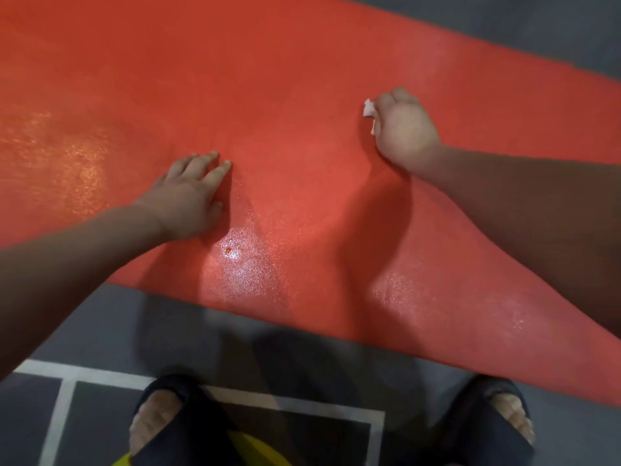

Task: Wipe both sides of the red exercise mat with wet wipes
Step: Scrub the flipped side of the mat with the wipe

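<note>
The red exercise mat [268,79] lies flat on the floor and fills most of the view. Wet, shiny patches show on its near part. My left hand [191,193] rests flat on the mat at centre left, fingers straight and together. My right hand [403,126] is further out to the right, fingers curled round a white wet wipe [369,109] and pressing it on the mat. Only a small corner of the wipe sticks out at the hand's left side.
Grey floor [141,317] with white lines [53,422] runs along the mat's near edge. My two feet in dark sandals [161,408] stand on it just below the mat. A yellow object [258,449] shows at the bottom edge. More grey floor lies beyond the mat at top right.
</note>
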A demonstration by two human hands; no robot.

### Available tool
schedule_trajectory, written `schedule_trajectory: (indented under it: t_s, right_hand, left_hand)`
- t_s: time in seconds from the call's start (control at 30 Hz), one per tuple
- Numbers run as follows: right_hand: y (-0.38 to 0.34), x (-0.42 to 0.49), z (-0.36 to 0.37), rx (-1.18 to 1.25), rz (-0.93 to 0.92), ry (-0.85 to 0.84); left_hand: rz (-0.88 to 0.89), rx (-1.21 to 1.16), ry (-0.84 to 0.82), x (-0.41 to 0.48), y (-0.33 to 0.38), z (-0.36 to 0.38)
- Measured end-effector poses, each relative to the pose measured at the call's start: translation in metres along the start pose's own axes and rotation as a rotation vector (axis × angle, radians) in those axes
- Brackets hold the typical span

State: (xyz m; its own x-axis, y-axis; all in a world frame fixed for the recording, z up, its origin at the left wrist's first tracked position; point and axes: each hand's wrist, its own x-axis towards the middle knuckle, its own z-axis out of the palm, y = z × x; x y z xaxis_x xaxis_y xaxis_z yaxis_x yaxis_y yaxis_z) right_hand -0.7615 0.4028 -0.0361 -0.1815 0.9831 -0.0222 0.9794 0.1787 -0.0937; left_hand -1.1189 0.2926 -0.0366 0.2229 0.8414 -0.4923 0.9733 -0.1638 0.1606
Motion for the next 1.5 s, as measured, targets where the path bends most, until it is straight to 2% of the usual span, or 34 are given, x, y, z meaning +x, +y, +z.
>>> schedule_trajectory:
  t_s: [0.1, 0.23, 0.3, 0.37, 0.47, 0.53, 0.6, 0.7, 0.87, 0.97, 1.07, 1.13, 1.17, 1.27, 1.33, 1.37, 1.43, 1.5]
  right_hand:
    - [-0.012, -0.013, 0.011, 0.136, -0.157, -0.018]
    - [-0.041, -0.052, 0.021, 0.215, -0.631, -0.166]
    - [-0.043, -0.052, 0.019, 0.208, -0.731, -0.165]
    - [-0.037, -0.034, 0.017, 0.207, -0.666, -0.093]
    - [-0.026, 0.0, 0.016, 0.212, -0.321, 0.033]
    - [-0.026, 0.016, 0.014, 0.178, -0.112, 0.006]
    - [-0.037, 0.022, 0.013, 0.173, -0.031, -0.024]
    - [-0.063, 0.012, 0.015, 0.26, -0.137, -0.014]
    - [-0.113, -0.072, 0.032, 0.367, -0.674, -0.159]
    - [-0.139, -0.143, 0.03, 0.447, -0.909, -0.279]
    - [-0.145, -0.163, 0.033, 0.404, -1.107, -0.34]
    - [-0.144, -0.143, 0.036, 0.35, -1.119, -0.3]
    - [-0.143, -0.13, 0.038, 0.333, -1.064, -0.253]
    - [-0.139, -0.088, 0.039, 0.327, -0.729, -0.087]
    - [-0.144, -0.077, 0.039, 0.329, -0.508, -0.057]
    - [-0.151, -0.081, 0.041, 0.343, -0.461, -0.064]
    - [-0.169, -0.106, 0.042, 0.395, -0.523, -0.117]
    - [-0.181, -0.143, 0.041, 0.453, -0.789, -0.247]
  left_hand:
    - [0.004, 0.002, -0.006, -0.004, 0.0, 0.001]
    - [0.032, 0.026, 0.012, -0.008, -0.002, 0.003]
    - [0.042, 0.026, 0.018, -0.009, -0.002, 0.003]
    - [0.041, 0.019, 0.027, -0.01, -0.001, 0.003]
    - [0.033, 0.015, 0.027, -0.01, 0.001, 0.004]
    - [0.021, 0.005, 0.028, -0.009, 0.001, 0.004]
    - [0.021, 0.004, 0.035, -0.009, 0.001, 0.004]
    - [0.018, -0.005, 0.028, -0.01, 0.001, 0.005]
    - [0.045, -0.024, 0.015, -0.024, -0.007, 0.006]
    - [0.061, -0.034, 0.026, -0.04, -0.016, 0.014]
    - [0.065, -0.049, 0.069, -0.055, -0.022, 0.022]
    - [0.039, -0.077, 0.078, -0.061, -0.026, 0.026]
    - [0.028, -0.086, 0.085, -0.064, -0.029, 0.027]
    - [0.026, -0.08, 0.098, -0.067, -0.038, 0.03]
    - [0.029, -0.081, 0.091, -0.068, -0.042, 0.03]
    - [0.029, -0.088, 0.09, -0.067, -0.044, 0.03]
    - [0.036, -0.105, 0.092, -0.068, -0.046, 0.03]
    - [0.055, -0.118, 0.095, -0.069, -0.05, 0.032]
